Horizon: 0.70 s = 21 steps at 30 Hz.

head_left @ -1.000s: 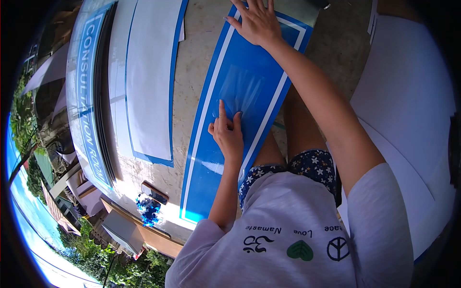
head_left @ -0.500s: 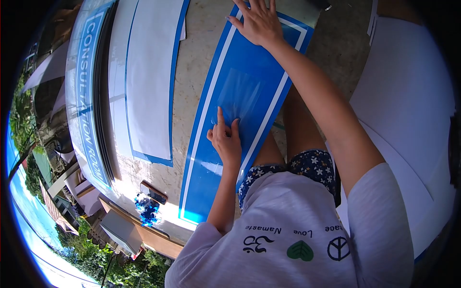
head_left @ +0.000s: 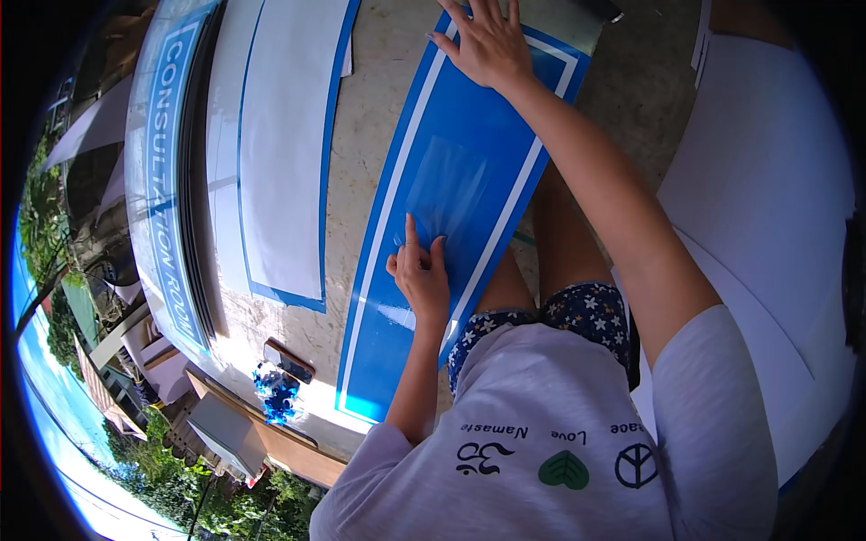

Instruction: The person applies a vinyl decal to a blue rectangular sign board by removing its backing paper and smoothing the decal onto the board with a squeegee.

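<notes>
A long blue panel with a white border line (head_left: 397, 343) lies slanted in front of me. My left hand (head_left: 422, 275) is over its middle, index finger stretched out, thumb bent and the other fingers curled. Wrinkles in a clear film (head_left: 444, 185) run together at these fingers, which appear to pinch it; the exact grip is partly hidden. My right hand (head_left: 487, 50) rests flat on the panel's far end with fingers spread, its fingertips cut off by the frame's top edge.
Left of the panel lies a white sheet with blue edges (head_left: 284, 153). Beyond it is a blue "CONSULTATION ROOM" sign (head_left: 167, 180). A phone (head_left: 289, 361) and a shiny blue crumpled thing (head_left: 277, 395) lie near the table edge. Large white sheets (head_left: 758, 198) stand at right.
My left hand has shifted slightly down the panel toward my body, and the film's wrinkles have moved with it. My right hand has stayed in place.
</notes>
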### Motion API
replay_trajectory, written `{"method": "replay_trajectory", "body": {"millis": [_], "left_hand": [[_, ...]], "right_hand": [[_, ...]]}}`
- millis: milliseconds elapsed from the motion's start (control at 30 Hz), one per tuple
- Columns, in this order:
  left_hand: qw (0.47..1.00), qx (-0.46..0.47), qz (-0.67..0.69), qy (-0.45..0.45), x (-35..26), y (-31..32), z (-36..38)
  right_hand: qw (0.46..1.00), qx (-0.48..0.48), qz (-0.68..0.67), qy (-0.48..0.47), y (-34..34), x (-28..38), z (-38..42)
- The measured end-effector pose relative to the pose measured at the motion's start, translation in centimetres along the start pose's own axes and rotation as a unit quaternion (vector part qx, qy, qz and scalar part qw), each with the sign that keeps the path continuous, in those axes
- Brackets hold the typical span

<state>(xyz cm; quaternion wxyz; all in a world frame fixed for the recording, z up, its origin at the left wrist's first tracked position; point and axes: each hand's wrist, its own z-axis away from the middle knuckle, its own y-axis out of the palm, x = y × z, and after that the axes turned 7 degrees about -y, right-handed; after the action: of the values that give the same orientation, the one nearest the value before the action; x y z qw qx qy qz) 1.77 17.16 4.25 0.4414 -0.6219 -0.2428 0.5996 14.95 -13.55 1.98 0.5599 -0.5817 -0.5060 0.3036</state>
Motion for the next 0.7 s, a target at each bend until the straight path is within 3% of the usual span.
{"method": "replay_trajectory", "body": {"millis": [467,533,633,700], "left_hand": [[1.000,0.014,0.013,0.005,0.9,-0.8,0.6],[0.997,0.049,0.043,-0.034,0.5,-1.2,0.6],[0.989,0.089,0.098,-0.069,0.0,-2.4,0.2],[0.992,0.071,0.097,-0.045,-0.1,-2.6,-0.1]], "right_hand": [[1.000,-0.012,0.004,-0.007,0.2,-0.1,0.2],[0.984,-0.154,0.012,-0.084,1.8,-1.1,0.3],[0.966,-0.239,-0.056,-0.083,0.9,-1.5,-0.1],[0.949,-0.273,-0.124,-0.095,-0.9,-1.8,-0.3]]}}
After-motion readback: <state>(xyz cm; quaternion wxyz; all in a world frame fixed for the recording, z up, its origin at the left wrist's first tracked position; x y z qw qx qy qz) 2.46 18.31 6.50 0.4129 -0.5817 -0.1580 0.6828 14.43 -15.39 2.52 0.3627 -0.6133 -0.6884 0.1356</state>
